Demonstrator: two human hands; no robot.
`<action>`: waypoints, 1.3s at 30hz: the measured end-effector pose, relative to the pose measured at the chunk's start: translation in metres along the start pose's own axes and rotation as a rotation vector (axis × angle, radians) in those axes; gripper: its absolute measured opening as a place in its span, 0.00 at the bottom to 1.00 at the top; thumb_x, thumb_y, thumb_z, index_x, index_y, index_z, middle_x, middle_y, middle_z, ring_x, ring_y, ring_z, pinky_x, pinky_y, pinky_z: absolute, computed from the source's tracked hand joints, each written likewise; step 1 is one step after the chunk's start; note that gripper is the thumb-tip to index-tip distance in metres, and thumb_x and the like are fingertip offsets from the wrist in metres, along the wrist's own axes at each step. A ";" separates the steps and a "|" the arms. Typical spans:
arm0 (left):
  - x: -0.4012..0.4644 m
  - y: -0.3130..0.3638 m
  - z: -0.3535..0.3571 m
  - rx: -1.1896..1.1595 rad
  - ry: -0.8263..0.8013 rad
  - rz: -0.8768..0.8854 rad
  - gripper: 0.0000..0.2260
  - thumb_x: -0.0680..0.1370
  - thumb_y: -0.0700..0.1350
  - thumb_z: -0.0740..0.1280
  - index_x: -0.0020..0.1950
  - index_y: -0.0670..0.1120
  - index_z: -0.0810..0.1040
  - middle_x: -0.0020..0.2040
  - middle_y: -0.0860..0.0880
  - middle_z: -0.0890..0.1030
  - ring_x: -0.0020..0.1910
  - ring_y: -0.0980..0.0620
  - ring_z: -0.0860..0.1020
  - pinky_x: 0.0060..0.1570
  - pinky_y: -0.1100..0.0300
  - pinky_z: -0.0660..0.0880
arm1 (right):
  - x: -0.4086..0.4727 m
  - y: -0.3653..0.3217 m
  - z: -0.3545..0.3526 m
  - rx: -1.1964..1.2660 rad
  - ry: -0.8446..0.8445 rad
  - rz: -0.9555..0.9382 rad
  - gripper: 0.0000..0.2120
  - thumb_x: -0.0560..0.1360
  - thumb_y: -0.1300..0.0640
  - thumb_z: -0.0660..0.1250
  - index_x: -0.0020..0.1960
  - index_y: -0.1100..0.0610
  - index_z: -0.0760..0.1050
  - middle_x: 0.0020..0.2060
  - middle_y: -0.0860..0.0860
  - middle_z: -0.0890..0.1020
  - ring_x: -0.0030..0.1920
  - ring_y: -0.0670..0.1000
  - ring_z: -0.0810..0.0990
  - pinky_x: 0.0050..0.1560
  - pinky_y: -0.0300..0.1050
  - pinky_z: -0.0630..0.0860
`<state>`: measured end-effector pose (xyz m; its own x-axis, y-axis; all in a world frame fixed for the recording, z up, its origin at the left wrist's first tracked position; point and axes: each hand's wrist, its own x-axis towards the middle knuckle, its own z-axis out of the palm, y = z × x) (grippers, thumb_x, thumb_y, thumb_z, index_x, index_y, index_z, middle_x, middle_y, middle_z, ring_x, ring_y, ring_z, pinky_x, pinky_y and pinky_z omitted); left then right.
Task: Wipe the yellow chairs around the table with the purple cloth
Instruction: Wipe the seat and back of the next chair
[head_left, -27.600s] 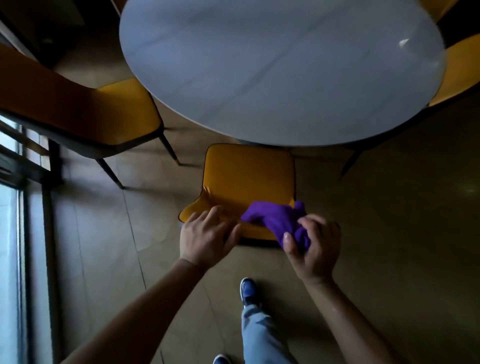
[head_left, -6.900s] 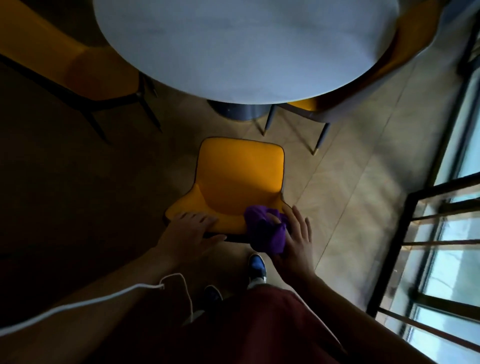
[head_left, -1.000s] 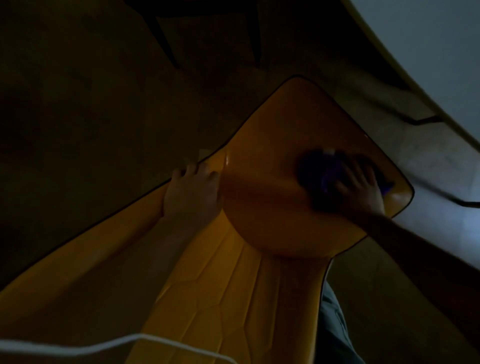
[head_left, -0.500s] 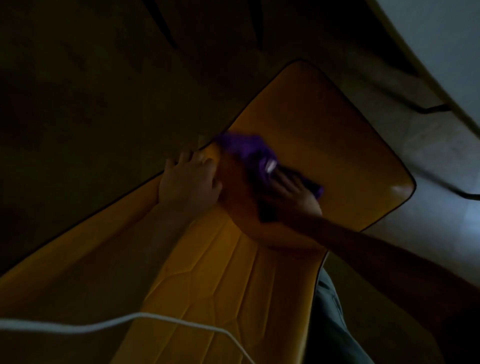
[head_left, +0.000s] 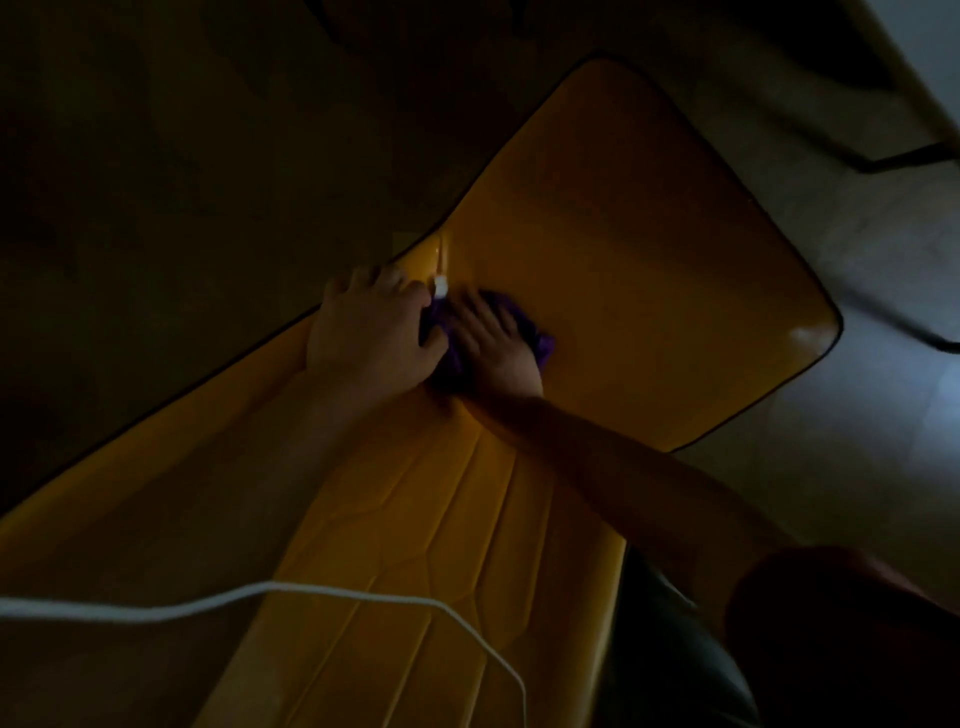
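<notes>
We look down in dim light on a yellow chair (head_left: 649, 291), its seat stretching away from us and its stitched backrest running toward us. Our right hand (head_left: 496, 345) lies flat, fingers straight and spread, pressing the purple cloth (head_left: 543, 343) onto the seat at the corner where seat meets backrest. The cloth shows only as a bunched edge around and under that hand. Our left hand (head_left: 371, 335) sits just beside it, touching the cloth, fingers curled over the chair's dark-piped side edge. A white cord (head_left: 311, 603) loops across the backrest nearest us. The table edge (head_left: 924, 78) shows pale beyond the seat's far corner.
</notes>
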<state>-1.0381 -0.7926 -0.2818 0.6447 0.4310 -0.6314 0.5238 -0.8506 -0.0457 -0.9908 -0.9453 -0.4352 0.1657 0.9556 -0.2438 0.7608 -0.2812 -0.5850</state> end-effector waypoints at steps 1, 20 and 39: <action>-0.003 0.000 0.002 0.040 0.007 0.025 0.21 0.77 0.60 0.59 0.63 0.48 0.76 0.66 0.44 0.74 0.64 0.40 0.71 0.62 0.42 0.66 | -0.028 0.006 0.005 -0.056 -0.088 -0.124 0.27 0.79 0.49 0.63 0.76 0.57 0.67 0.78 0.56 0.63 0.79 0.60 0.55 0.77 0.64 0.56; -0.003 -0.002 0.008 0.180 0.032 0.149 0.18 0.78 0.56 0.58 0.56 0.45 0.77 0.59 0.44 0.77 0.62 0.41 0.72 0.60 0.42 0.67 | -0.119 0.201 -0.088 -0.200 0.333 0.856 0.43 0.74 0.30 0.59 0.80 0.47 0.48 0.80 0.55 0.54 0.79 0.60 0.51 0.78 0.64 0.47; -0.170 -0.063 -0.086 0.013 0.023 -0.116 0.20 0.80 0.62 0.55 0.66 0.52 0.70 0.51 0.47 0.77 0.42 0.46 0.78 0.36 0.55 0.70 | 0.029 -0.096 -0.034 1.073 0.217 0.686 0.30 0.80 0.57 0.60 0.80 0.52 0.56 0.80 0.51 0.58 0.77 0.55 0.61 0.73 0.60 0.67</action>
<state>-1.1329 -0.7866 -0.1046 0.5927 0.5331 -0.6037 0.5881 -0.7986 -0.1278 -1.0379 -0.8878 -0.3600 0.4945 0.5549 -0.6690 -0.3846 -0.5505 -0.7409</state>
